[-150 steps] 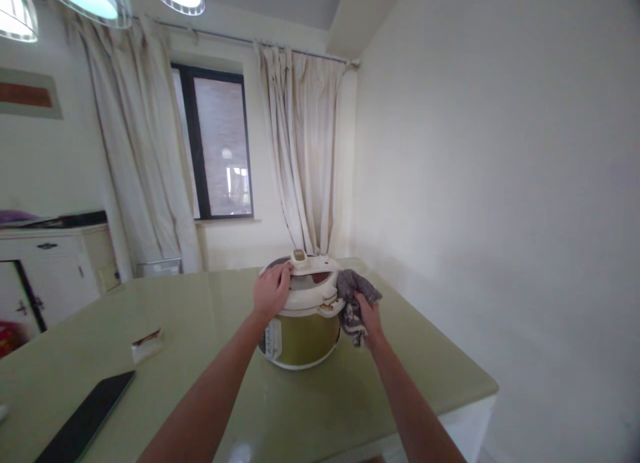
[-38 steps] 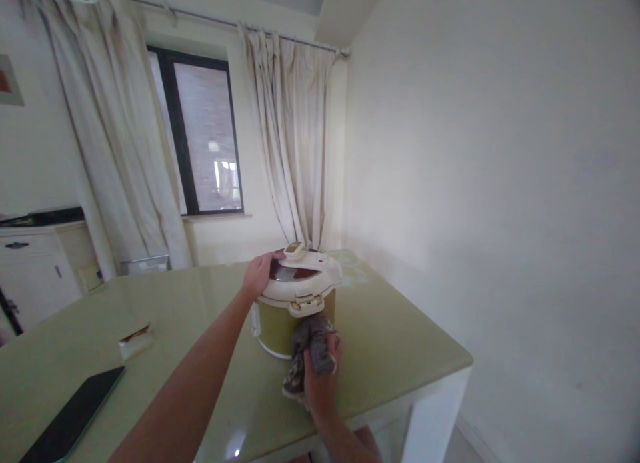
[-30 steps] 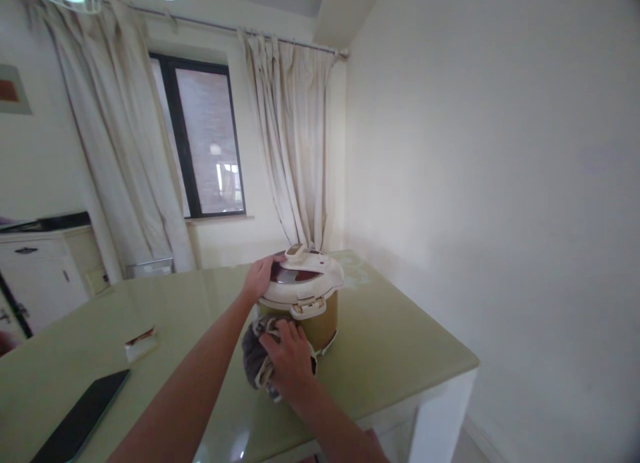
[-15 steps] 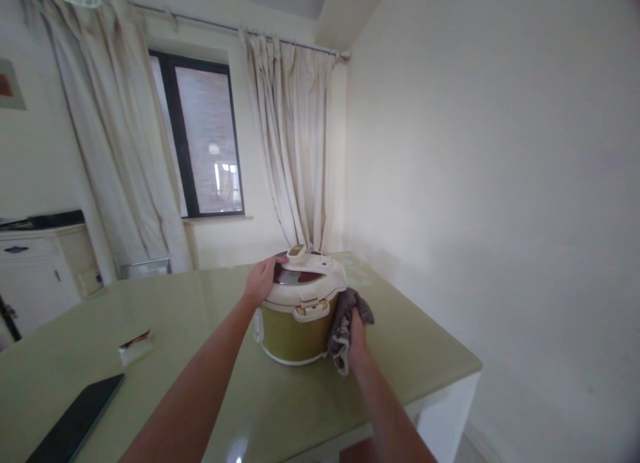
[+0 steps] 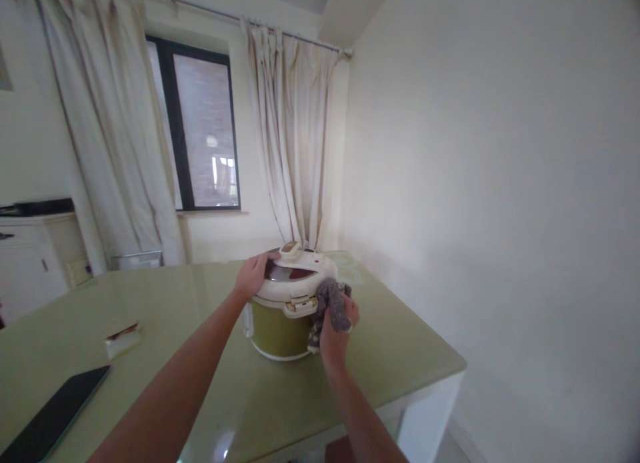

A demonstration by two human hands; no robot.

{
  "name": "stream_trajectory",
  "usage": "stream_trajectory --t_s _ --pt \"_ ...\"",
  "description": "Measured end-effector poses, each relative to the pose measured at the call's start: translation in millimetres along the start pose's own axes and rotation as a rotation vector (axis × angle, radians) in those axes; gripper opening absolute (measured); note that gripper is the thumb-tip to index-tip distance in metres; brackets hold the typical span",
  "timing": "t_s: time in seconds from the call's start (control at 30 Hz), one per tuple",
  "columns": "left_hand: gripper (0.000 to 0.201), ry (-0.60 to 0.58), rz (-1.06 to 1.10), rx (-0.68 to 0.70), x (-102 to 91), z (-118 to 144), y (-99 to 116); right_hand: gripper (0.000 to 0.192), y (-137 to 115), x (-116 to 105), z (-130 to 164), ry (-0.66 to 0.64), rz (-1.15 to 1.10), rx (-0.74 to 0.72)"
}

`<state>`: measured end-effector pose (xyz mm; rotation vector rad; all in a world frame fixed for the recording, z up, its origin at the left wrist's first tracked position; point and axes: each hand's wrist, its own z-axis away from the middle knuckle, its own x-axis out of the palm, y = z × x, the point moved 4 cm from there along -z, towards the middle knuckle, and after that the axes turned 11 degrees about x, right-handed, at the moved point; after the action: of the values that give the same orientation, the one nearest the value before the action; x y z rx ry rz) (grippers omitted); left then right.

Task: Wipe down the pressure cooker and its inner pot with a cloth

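A rice cooker [image 5: 280, 330] with a green body and a white lid [image 5: 285, 290] stands upright on the table, its lid closed. My left hand [image 5: 253, 274] lies on the lid's left side, fingers stretched toward the raised part on top. Against the cooker's right side, my right hand [image 5: 336, 333] is closed around a crumpled grey cloth [image 5: 331, 300]. The cloth touches the cooker just beneath the lid's rim and hides part of its side.
The pale green table [image 5: 400, 343] has its right edge near a white wall [image 5: 480, 183]. To the left lie a dark flat tablet-like object [image 5: 57, 410] and a small whitish packet [image 5: 123, 341]. Curtains [image 5: 295, 136] and a window [image 5: 207, 130] are behind.
My right hand has turned and raised the cloth along the cooker's right side, toward the lid. My left hand stays on the lid. The whole view has shifted slightly.
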<state>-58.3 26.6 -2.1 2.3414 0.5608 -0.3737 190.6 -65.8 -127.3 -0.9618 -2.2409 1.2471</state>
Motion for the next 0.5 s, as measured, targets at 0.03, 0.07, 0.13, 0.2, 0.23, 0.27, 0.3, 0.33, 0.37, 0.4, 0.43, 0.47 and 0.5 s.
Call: stream_trajectory --t_s 0.03,0.07,0.13,0.2,0.23,0.27,0.3,0.33,0.37,0.4,0.43,0.47,0.5 --pt "0.060 -0.005 -0.001 0.002 -0.1 0 0 0.032 -15 -2 -11 -0.021 0.011 -0.075" --pt "0.060 -0.011 -0.004 0.000 -0.1 0 0 0.031 -32 -3 -24 -0.071 0.031 -0.162" --pt "0.060 -0.018 -0.011 -0.008 -0.1 0 0 0.031 -68 1 -49 -0.243 0.117 -0.373" --pt "0.060 -0.026 -0.011 -0.008 0.2 0 0 0.037 -102 14 -68 -0.437 0.273 -0.542" --pt "0.060 -0.026 -0.012 -0.010 0.2 0 0 0.038 -115 23 -76 -0.518 0.367 -0.585" --pt "0.060 -0.027 -0.014 -0.010 0.2 0 0 0.037 -126 33 -85 -0.570 0.453 -0.597" --pt "0.061 -0.026 -0.015 -0.010 0.1 0 0 0.037 -134 44 -95 -0.589 0.532 -0.577" --pt "0.061 -0.026 -0.018 -0.010 0.0 0 1 0.039 -139 55 -106 -0.602 0.603 -0.539" --pt "0.061 -0.026 -0.022 -0.010 -0.2 1 2 0.040 -142 66 -116 -0.618 0.665 -0.490" --pt "0.060 -0.028 -0.025 -0.006 -0.3 1 3 0.041 -142 76 -127 -0.631 0.715 -0.430" --pt "0.060 -0.031 -0.031 -0.004 -0.3 1 4 0.042 -141 86 -137 -0.649 0.748 -0.369" --pt "0.059 -0.033 -0.040 -0.006 -0.4 2 5 0.044 -138 94 -146 -0.668 0.763 -0.308" --pt "0.058 -0.035 -0.051 -0.009 -0.5 2 6 0.045 -133 101 -155 -0.683 0.759 -0.251"
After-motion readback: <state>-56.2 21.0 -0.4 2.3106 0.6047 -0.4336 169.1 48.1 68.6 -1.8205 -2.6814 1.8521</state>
